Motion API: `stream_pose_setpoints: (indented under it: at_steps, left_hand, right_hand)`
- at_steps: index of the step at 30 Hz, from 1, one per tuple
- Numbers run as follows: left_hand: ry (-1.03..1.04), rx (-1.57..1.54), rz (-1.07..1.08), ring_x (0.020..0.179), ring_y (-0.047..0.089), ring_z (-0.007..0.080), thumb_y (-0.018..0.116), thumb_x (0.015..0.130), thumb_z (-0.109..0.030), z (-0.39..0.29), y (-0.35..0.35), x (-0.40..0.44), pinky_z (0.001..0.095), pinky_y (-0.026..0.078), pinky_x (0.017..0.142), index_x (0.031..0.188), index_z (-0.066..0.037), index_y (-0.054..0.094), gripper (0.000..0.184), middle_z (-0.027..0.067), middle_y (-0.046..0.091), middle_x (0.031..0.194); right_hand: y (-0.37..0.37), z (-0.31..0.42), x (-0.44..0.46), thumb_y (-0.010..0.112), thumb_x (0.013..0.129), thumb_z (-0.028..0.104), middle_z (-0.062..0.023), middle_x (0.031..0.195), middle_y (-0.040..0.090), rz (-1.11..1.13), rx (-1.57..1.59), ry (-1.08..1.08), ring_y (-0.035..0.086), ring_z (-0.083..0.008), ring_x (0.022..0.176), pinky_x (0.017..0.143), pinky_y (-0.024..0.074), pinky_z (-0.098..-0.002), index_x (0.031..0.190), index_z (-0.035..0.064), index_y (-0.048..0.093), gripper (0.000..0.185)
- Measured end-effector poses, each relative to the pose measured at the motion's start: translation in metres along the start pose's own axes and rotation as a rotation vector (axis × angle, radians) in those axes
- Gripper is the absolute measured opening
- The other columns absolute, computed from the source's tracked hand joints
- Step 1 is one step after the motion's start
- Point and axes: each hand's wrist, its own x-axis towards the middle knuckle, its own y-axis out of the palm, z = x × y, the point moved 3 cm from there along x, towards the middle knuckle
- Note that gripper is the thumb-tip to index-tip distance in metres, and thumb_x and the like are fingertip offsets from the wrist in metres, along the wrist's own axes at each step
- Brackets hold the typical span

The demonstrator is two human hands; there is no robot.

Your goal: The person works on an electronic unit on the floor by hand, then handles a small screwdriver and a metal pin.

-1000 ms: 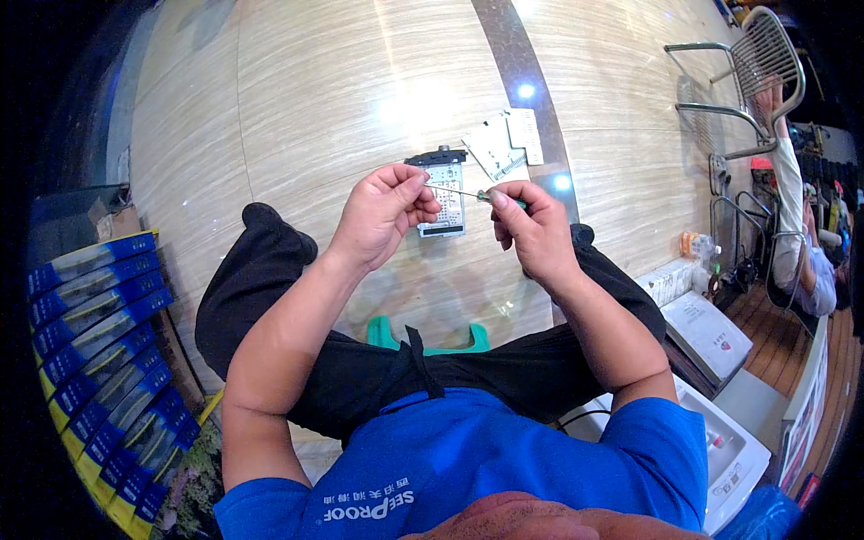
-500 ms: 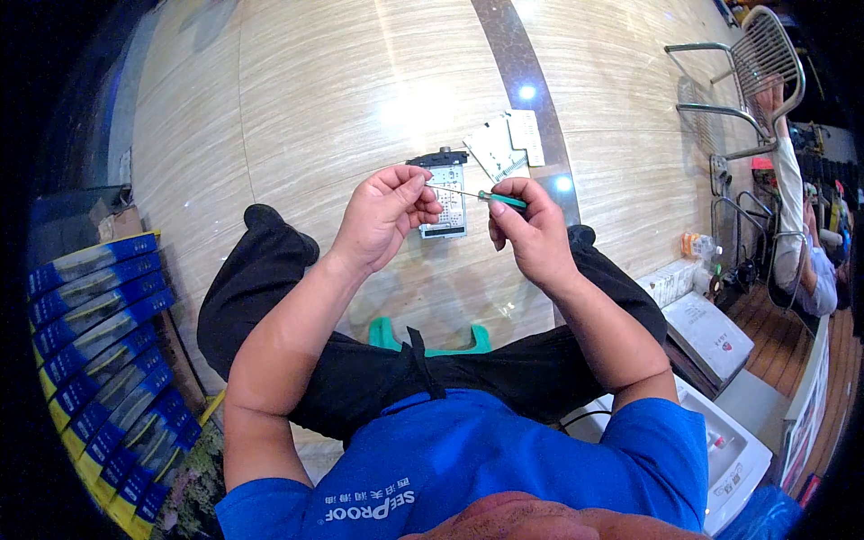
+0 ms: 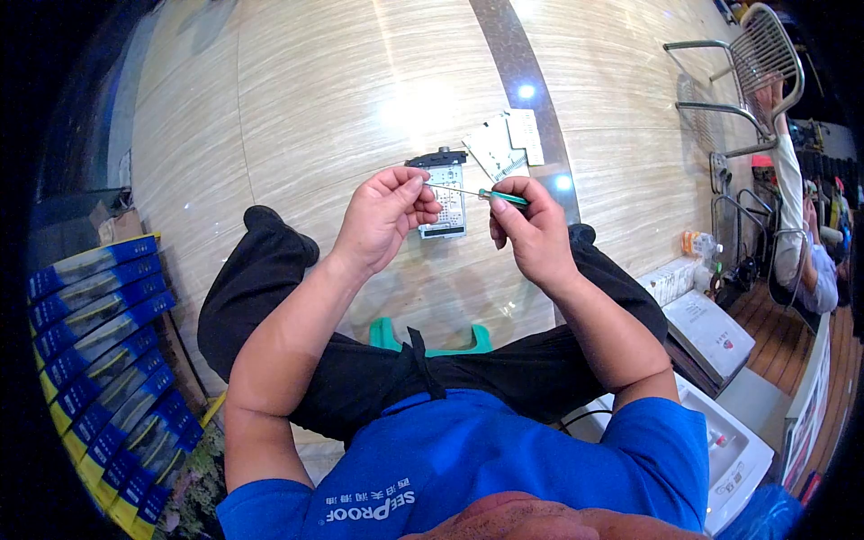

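Observation:
My right hand [image 3: 533, 227] grips a screwdriver [image 3: 506, 197] by its green handle, with the thin metal shaft pointing left. At the shaft's tip, thumb and forefinger of my left hand [image 3: 389, 216] are pinched together; whether they hold the tip itself or some tiny part is too small to tell. Below and behind the hands a metal electronic unit [image 3: 445, 221], much like a car stereo, rests on the floor. It has a perforated silver body and a black front piece [image 3: 438, 159] at its far end. My left fingers hide part of it.
Flat pale metal plates [image 3: 500, 148] lie on the tiled floor [image 3: 315, 108] beyond the unit. A green stool [image 3: 382, 335] shows between my legs. Blue-and-yellow packages [image 3: 103, 306] stand at left. To the right are a metal chair [image 3: 765, 67], a bottle [image 3: 702, 245] and a seated person [image 3: 814, 279].
Almost nothing differs. The screwdriver handle has tilted very slightly in my right fingers, while its tip stays at my left fingertips.

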Motion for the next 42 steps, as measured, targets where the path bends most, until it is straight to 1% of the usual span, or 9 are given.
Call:
stream_pose_setpoints:
  at_steps: [8, 12, 15, 18, 20, 21, 23, 32, 42]
  left_hand:
    - [-0.005, 0.042, -0.018, 0.086, 0.066, 0.0177, 0.055, 0.099, -0.013, 0.001, 0.001, 0.001, 0.033, 0.056, 0.081, 0.108, -0.003, 0.06, 0.014, 0.0081, 0.066, 0.093]
    - [-0.009, 0.106, -0.072, 0.088, 0.066, 0.019, 0.055, 0.098, -0.009, 0.002, 0.001, 0.0, 0.0334, 0.056, 0.082, 0.108, -0.002, 0.06, 0.013, 0.0109, 0.067, 0.096]
    - [-0.004, 0.137, -0.095, 0.088, 0.067, 0.0194, 0.057, 0.097, -0.008, 0.003, -0.001, 0.001, 0.0335, 0.057, 0.082, 0.107, -0.001, 0.06, 0.012, 0.0115, 0.067, 0.096]
    - [0.009, 0.207, -0.129, 0.086, 0.067, 0.0191, 0.058, 0.096, -0.008, 0.005, -0.003, 0.002, 0.0331, 0.057, 0.079, 0.105, -0.001, 0.06, 0.011, 0.0113, 0.067, 0.095]
    - [0.015, 0.26, -0.151, 0.085, 0.067, 0.0188, 0.059, 0.096, -0.007, 0.005, -0.003, 0.002, 0.0327, 0.058, 0.078, 0.104, -0.001, 0.061, 0.011, 0.0111, 0.067, 0.094]
    - [0.018, 0.313, -0.173, 0.084, 0.067, 0.0189, 0.059, 0.096, -0.007, 0.005, -0.003, 0.002, 0.0326, 0.058, 0.077, 0.103, 0.0, 0.061, 0.011, 0.0113, 0.068, 0.094]
    - [0.02, 0.367, -0.194, 0.083, 0.068, 0.0191, 0.059, 0.096, -0.006, 0.005, -0.002, 0.002, 0.0325, 0.058, 0.076, 0.103, 0.001, 0.062, 0.011, 0.0115, 0.068, 0.093]
    - [0.023, 0.391, -0.222, 0.084, 0.068, 0.0204, 0.058, 0.097, -0.006, 0.005, 0.0, 0.002, 0.0327, 0.059, 0.078, 0.106, 0.004, 0.061, 0.015, 0.0134, 0.068, 0.094]
    - [0.063, 0.587, -0.236, 0.083, 0.069, 0.0179, 0.058, 0.095, -0.004, 0.004, 0.003, 0.001, 0.0301, 0.058, 0.076, 0.105, 0.006, 0.064, 0.015, 0.0135, 0.07, 0.093]
  right_hand:
    - [0.0, 0.002, -0.001, 0.06, 0.095, 0.011, -0.002, 0.075, 0.059, -0.021, -0.104, -0.049, 0.054, -0.0065, 0.062, 0.054, 0.0446, -0.0224, 0.108, 0.0004, 0.055, 0.017]
    - [0.001, 0.006, -0.003, 0.062, 0.094, 0.008, -0.0024, 0.079, 0.06, -0.034, -0.131, -0.08, 0.056, -0.0071, 0.066, 0.057, 0.0463, -0.0234, 0.108, 0.0001, 0.056, 0.017]
    - [0.0, 0.007, -0.005, 0.063, 0.092, 0.006, -0.003, 0.081, 0.061, -0.046, -0.235, -0.167, 0.058, -0.0079, 0.07, 0.06, 0.048, -0.0246, 0.106, -0.0003, 0.058, 0.016]
    - [0.001, 0.013, -0.007, 0.065, 0.09, 0.005, -0.0068, 0.083, 0.063, -0.049, -0.411, -0.346, 0.061, -0.013, 0.072, 0.062, 0.0494, -0.0274, 0.103, -0.0002, 0.06, 0.015]
    - [0.002, 0.018, -0.007, 0.067, 0.087, 0.003, -0.0118, 0.084, 0.063, -0.036, -0.514, -0.544, 0.062, -0.0211, 0.072, 0.064, 0.05, -0.0314, 0.101, 0.0006, 0.061, 0.016]
    - [0.001, 0.02, -0.007, 0.067, 0.087, 0.003, -0.0118, 0.084, 0.063, -0.036, -0.514, -0.544, 0.062, -0.0211, 0.072, 0.064, 0.05, -0.0314, 0.101, 0.0006, 0.061, 0.016]
    - [0.0, 0.025, -0.007, 0.068, 0.085, 0.002, -0.0147, 0.085, 0.062, 0.014, -0.613, -0.543, 0.062, -0.0282, 0.074, 0.065, 0.0496, -0.0349, 0.102, 0.0015, 0.062, 0.018]
    - [0.002, 0.03, -0.01, 0.068, 0.084, 0.001, -0.0146, 0.082, 0.06, 0.031, -0.668, -0.595, 0.061, -0.0301, 0.074, 0.064, 0.0486, -0.037, 0.102, 0.0017, 0.061, 0.019]
    - [0.0, 0.034, -0.009, 0.067, 0.084, 0.003, -0.0143, 0.081, 0.059, 0.039, -0.739, -0.637, 0.06, -0.0305, 0.07, 0.061, 0.0478, -0.0381, 0.102, 0.0027, 0.062, 0.019]
